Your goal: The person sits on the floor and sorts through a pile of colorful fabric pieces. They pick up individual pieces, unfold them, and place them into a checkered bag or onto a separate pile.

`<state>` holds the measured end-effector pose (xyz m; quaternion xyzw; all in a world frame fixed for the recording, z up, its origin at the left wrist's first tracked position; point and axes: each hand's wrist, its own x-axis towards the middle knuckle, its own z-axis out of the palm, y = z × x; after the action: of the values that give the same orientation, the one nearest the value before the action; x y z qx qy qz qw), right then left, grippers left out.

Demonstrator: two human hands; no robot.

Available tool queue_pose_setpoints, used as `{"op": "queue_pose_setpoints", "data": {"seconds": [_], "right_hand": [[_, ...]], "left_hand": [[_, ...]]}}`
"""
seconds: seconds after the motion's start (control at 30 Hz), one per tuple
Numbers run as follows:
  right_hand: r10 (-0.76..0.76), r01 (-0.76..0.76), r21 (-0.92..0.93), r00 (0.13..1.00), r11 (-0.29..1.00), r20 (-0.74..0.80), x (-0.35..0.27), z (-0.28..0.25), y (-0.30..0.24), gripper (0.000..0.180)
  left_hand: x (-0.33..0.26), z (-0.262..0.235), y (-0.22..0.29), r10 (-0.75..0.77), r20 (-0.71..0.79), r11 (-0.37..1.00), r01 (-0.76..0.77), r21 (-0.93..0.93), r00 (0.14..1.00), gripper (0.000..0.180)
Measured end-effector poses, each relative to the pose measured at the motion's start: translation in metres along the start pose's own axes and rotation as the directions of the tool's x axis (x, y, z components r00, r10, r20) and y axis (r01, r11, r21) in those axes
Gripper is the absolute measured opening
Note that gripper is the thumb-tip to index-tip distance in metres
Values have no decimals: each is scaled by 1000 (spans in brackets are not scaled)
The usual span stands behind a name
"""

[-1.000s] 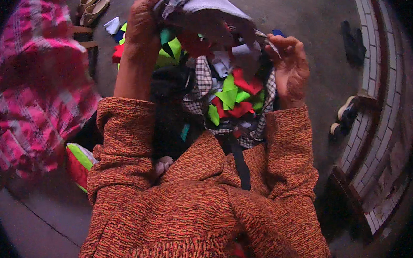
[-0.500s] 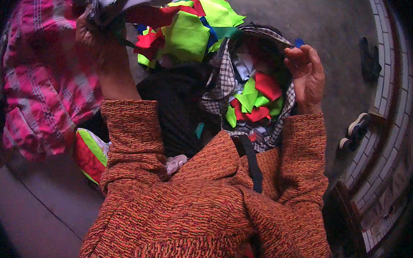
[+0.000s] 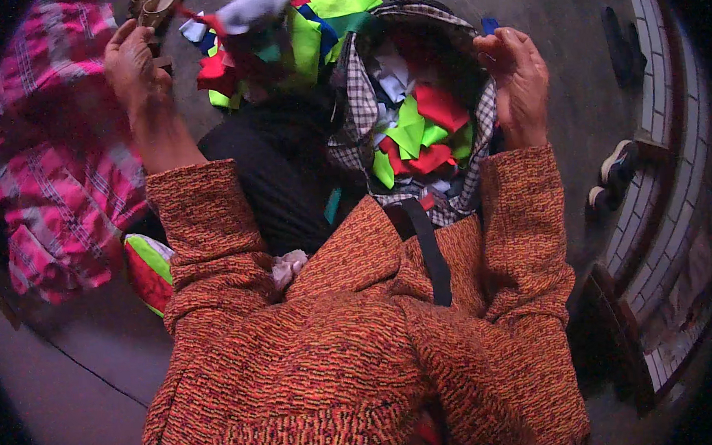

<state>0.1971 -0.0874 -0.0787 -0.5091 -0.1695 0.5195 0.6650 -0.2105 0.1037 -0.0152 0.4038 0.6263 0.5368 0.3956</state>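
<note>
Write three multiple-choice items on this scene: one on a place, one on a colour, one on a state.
1. Where is the right hand?
A. On the rim of the checked bag
B. On the pink cloth
C. On the shoe

2. What colours are the scraps in the bag?
A. All black
B. Mostly red and green
C. Only yellow

3. How is the left hand?
A. Deep inside the bag
B. Flat on the floor
C. Raised, open, away from the bag

Answers:
1 A, its fingers curl over the bag's right rim.
2 B, red and bright green pieces fill the opening.
3 C, it is lifted near the pink cloth with nothing gripped.
</note>
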Motion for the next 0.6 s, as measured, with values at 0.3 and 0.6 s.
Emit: {"op": "queue_pose_setpoints", "data": {"seconds": [0.3,0.6], "right_hand": [[55,-57,-110,998,992,-20,1,-3,16,12],[118,-50,-670,991,740,57,10,-31,97,23]], "left_hand": [[-107,83,40,457,-133,882,-429,195,879,22],[-115,123,22,737,183,630,-759,165,651,29]]}}
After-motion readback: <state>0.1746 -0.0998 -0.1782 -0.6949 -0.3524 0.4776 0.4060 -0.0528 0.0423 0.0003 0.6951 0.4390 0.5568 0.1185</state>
